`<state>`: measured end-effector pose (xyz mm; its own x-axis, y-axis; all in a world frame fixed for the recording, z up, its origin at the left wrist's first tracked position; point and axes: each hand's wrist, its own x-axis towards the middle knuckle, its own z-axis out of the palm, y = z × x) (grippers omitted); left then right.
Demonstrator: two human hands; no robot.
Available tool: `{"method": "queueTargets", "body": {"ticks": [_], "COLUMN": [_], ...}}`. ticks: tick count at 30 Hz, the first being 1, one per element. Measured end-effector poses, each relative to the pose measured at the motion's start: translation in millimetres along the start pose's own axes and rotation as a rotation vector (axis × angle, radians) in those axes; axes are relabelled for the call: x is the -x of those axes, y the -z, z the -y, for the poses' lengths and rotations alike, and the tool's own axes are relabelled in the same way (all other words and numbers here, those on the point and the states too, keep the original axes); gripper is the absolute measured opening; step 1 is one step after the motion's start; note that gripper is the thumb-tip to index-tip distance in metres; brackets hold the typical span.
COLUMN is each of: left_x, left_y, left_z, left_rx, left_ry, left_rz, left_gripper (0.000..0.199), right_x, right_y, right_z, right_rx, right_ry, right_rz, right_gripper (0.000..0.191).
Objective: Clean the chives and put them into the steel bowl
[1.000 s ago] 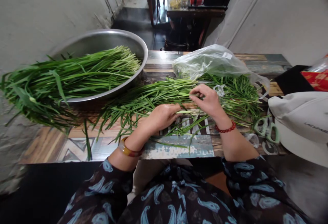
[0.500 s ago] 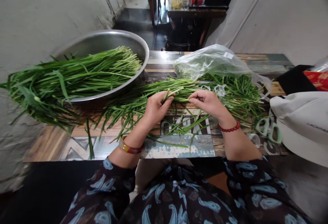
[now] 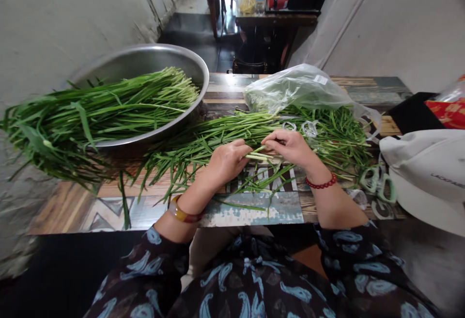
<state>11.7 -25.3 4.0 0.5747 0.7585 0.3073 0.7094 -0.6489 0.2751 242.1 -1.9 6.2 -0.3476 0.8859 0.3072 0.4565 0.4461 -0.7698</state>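
My left hand (image 3: 229,159) is closed around a few garlic chives, their pale stem ends (image 3: 259,156) sticking out to the right. The thumb and fingers of my right hand (image 3: 285,146) pinch at those stem ends; whether a peeled bit sits between the fingertips is too small to see. Under and behind both hands lies a loose pile of chives (image 3: 218,131) on the wood-patterned table (image 3: 254,209). A large steel basin (image 3: 205,73) at the left holds a thick bundle of chives (image 3: 134,102), the leaves hanging over its rim.
A clear plastic bag (image 3: 298,83) lies on the greens behind my right hand. Green-handled scissors (image 3: 385,188) and a pale cap (image 3: 428,177) are at the right edge. Loose leaves (image 3: 124,201) lie near the front. Farther back, another table (image 3: 276,20) carries a bottle and bags.
My left hand has turned and lowered slightly, so the held stems now point right instead of up. My right fingertips have come in to meet the stem ends.
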Motion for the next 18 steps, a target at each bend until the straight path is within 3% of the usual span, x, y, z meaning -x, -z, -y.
{"method": "queueTargets", "body": {"ticks": [5,8,14,18], "left_x": [-1,-4,-5,-3], "left_y": [3.2,6.5,9.9,13.3], "left_z": [0,0,-1,-2], "left_rx": [0.027,0.057,0.091,0.326], "left_ry": [-0.021,-0.057,-0.044,0.151], "left_rz": [-0.024,-0.107,-0.244,-0.356], "left_gripper": [0.018,0.013,0.015,0.028], "right_x": [-1,-2,-5,-4], "right_y": [8,8,-5,-11], "right_z": [-10,-12,-12,-11], "right_rx": [0.067,0.136,0.360,0.484], "right_ry": [-0.134,-0.034,0.247,0.247], "right_rz": [-0.290,-0.357,-0.214,-0.101], "right_gripper": [0.020,0.021,0.028,0.031]}}
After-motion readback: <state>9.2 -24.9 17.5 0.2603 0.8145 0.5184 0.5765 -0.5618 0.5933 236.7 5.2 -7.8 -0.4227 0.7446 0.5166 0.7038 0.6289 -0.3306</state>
